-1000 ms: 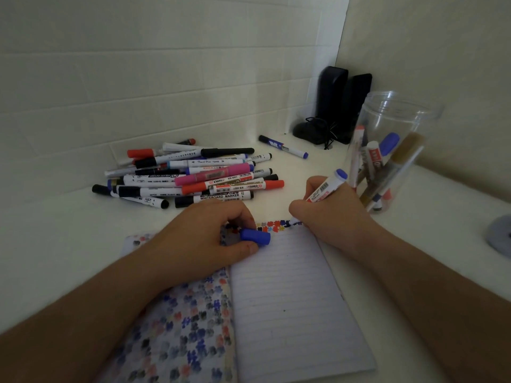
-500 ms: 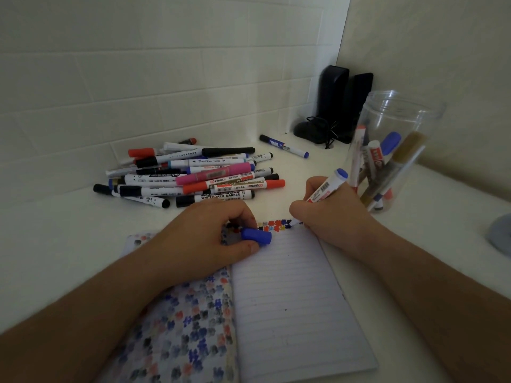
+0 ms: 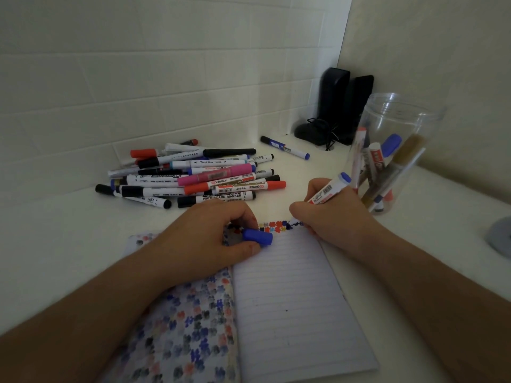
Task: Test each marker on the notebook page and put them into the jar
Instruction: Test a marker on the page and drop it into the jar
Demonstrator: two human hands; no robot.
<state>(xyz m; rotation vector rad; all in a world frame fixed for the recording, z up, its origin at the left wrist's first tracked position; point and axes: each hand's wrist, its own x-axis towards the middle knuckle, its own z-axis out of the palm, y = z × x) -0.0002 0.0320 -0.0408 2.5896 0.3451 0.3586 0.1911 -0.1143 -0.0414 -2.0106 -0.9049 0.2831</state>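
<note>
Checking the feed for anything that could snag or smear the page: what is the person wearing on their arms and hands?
Nothing that shows. Both forearms are bare from the frame's lower edge to the wrist, with no sleeves in view. The left hand and right hand have no gloves, rings, watch or bands visible.

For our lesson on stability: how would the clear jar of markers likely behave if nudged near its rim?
The jar looks tall, narrow and thin-walled, so probably light and apt to tip. The markers inside lean to one side, which may help it topple that way.

One notebook [image 3: 290,299], one jar [image 3: 398,128], two hands — markers (heaped) beyond exact count.
</note>
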